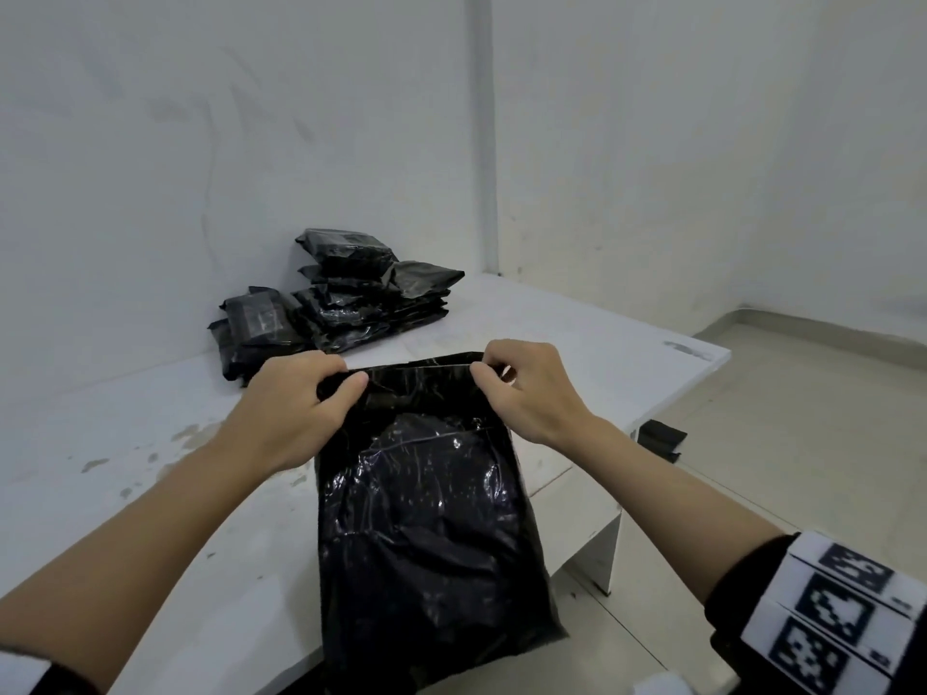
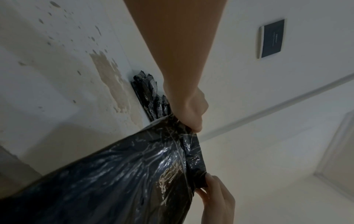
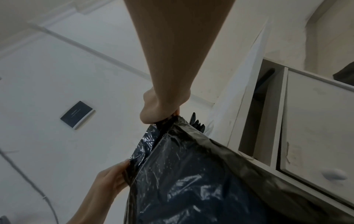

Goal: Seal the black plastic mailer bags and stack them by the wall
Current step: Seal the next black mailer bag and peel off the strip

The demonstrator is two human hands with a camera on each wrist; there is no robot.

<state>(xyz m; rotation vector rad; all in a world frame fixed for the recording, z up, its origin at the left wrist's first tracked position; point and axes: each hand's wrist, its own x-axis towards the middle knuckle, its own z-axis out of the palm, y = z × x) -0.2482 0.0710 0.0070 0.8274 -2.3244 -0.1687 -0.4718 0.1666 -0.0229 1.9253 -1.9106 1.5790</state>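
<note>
Left fingers: the left hand (image 1: 296,401) has its fingers curled over the far edge of the black mailer bag (image 1: 426,519) at its top left corner, thumb pressed on the near face, so the plastic is pinched between them.
Right fingers: the right hand (image 1: 526,388) pinches the top right corner of the same bag the same way, fingers folded over the far side and thumb on the side facing the person.
Flap: the bag's top flap (image 1: 419,366) runs as a taut strip between the two hands; the left wrist view shows it bent over along a crease, with a narrow glossy band lying along the fold.
Bag body: below the fingers the bag hangs toward the person, bulging with contents; its lower end reaches past the near edge of the white table (image 1: 577,318). Whether it rests on the table cannot be told.
Stack: a pile of sealed black mailer bags (image 1: 341,298) sits on the far side of the table, against the white wall (image 1: 251,143), well apart from the hands and beyond the left hand.
Floor: another dark flat packet (image 1: 659,438) lies on the tiled floor just past the table's right edge.
Wrist: a black band with black-and-white marker squares (image 1: 842,609) wraps the right forearm.
</note>
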